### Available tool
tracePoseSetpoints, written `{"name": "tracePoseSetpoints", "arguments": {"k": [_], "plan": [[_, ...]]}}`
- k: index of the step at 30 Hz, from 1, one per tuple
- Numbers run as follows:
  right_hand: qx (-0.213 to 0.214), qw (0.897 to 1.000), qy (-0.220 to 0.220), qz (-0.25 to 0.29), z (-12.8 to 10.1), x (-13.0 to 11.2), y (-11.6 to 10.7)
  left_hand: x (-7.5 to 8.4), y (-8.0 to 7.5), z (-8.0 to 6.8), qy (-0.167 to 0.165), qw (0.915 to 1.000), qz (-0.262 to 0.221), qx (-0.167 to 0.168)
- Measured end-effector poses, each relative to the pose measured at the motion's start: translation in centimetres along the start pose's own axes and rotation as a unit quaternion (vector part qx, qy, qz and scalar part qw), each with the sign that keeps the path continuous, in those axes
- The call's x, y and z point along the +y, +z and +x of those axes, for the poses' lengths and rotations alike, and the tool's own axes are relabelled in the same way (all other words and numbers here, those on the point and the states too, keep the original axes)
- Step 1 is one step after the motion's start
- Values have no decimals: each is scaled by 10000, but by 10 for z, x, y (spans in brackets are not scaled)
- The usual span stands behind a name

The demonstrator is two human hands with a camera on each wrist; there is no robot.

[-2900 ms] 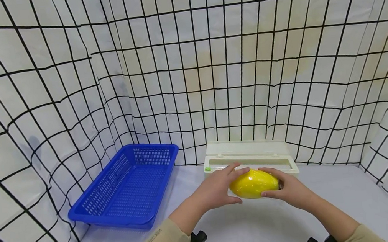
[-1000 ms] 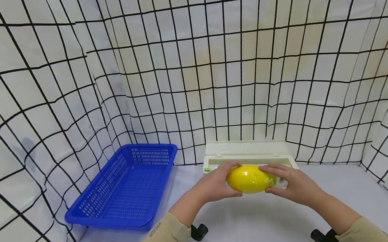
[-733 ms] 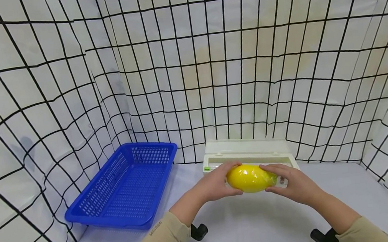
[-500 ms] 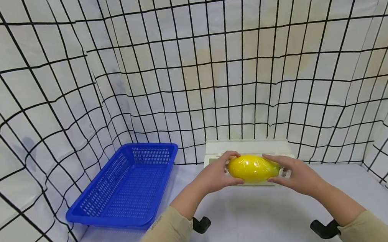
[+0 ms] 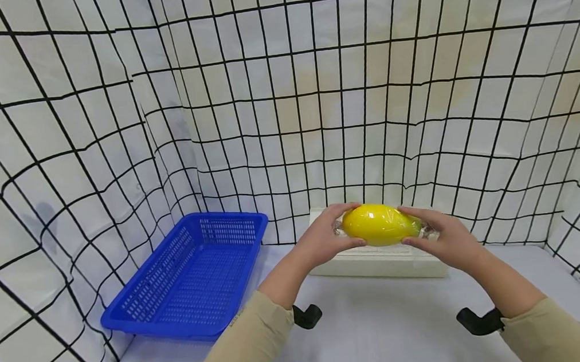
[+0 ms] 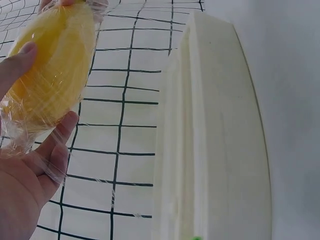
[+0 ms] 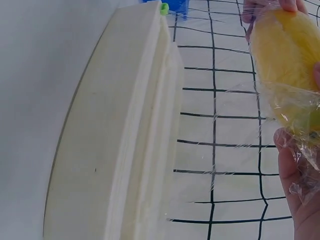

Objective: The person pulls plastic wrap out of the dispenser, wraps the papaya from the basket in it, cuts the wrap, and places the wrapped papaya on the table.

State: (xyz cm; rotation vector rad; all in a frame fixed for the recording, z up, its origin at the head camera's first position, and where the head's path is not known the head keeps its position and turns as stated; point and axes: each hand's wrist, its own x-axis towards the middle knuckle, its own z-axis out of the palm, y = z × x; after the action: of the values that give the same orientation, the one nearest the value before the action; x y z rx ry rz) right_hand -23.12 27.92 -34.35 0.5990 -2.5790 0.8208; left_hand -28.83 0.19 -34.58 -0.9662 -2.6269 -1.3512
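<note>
A smooth, oval yellow fruit (image 5: 379, 225) with a greenish right end is held in the air, wrapped in clear cling film. My left hand (image 5: 326, 235) grips its left end, thumb below and fingers above. At the other end my right hand (image 5: 445, 236) pinches it the same way. Crumpled film (image 7: 307, 165) gathers at the fruit's end by the right fingers, and more bunches by the left palm in the left wrist view. A thin sheet of film stretches off the fruit toward the white cling film dispenser (image 5: 380, 265), which stands behind and below.
To the left on the white table (image 5: 376, 334) lies a blue perforated basket (image 5: 190, 284). A black wire grid (image 5: 344, 90) backed with white sheeting encloses the table at the back and sides. A small green tab (image 7: 164, 8) shows on the dispenser.
Both hands have raised the fruit up and slightly right, so it now overlaps the dispenser's upper part. Earlier it was lower, in front of the dispenser. The basket has not moved.
</note>
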Motion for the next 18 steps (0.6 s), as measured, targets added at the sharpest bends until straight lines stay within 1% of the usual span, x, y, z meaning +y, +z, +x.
{"name": "tracePoseSetpoints", "arguments": {"k": [6,9,12,14,18], "plan": [[-54,10000,68,-40,4,-8,-11,9,-8,3,93,9999,125,17],[-137,9998,127,-9,2,-11,-14,11,-9,-1,30,10000,56,-8],[-273,9996,94,42,-4,-13,-13,11,-7,-10,-39,9999,53,-102],[-376,9993,39,70,-11,-13,-10,10,-4,-19,-132,9997,103,-177],[-570,9981,86,207,-27,-12,-1,6,6,-36,-255,9990,234,-275]]}}
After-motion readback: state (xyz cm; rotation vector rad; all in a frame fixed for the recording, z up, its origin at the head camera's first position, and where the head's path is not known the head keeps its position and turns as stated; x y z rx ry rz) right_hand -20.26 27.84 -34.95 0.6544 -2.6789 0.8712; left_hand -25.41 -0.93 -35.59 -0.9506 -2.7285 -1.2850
